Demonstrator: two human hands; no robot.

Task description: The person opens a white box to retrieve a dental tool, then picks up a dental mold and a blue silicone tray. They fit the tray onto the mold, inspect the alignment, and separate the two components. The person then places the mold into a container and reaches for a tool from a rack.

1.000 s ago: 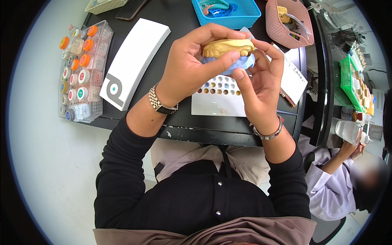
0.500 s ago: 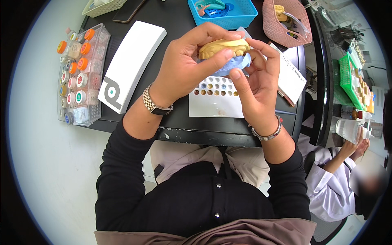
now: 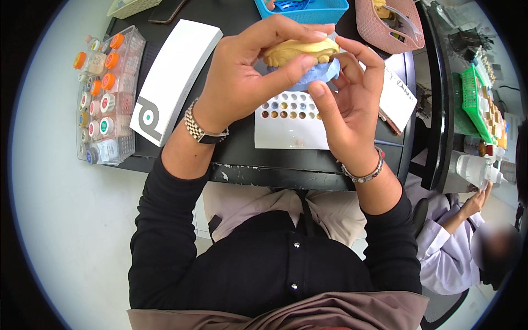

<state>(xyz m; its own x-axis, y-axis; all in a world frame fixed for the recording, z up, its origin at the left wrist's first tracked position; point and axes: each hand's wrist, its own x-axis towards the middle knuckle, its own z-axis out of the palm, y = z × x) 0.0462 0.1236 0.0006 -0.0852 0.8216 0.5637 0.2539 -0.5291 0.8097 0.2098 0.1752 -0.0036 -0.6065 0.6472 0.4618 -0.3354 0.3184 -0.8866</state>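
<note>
A yellow dental cast (image 3: 297,50) rests on a blue dental cast (image 3: 320,76), and I hold the pair above the desk. My left hand (image 3: 234,77) is closed on the yellow cast, thumb across its front and forefinger along its top. From the other side, my right hand (image 3: 355,118) grips the blue cast, its thumb in front and some fingers behind. My right forefinger reaches up to the end of the yellow cast. Below the casts lies a white palette sheet (image 3: 291,135) with rows of round coloured spots. The casts' far sides are hidden.
A clear rack (image 3: 127,135) of capped bottles stands left, beside a long white box (image 3: 176,82). A blue basket (image 3: 319,15) and pink basket (image 3: 379,34) sit at the back. Right are a white notepad (image 3: 397,99) and a co-worker (image 3: 448,242) near a clear bottle (image 3: 476,169).
The hands and casts appear slightly higher in the picture, along with the whole desk. More of the blue cast's front shows. At right, the co-worker's hands have shifted by the clear bottle.
</note>
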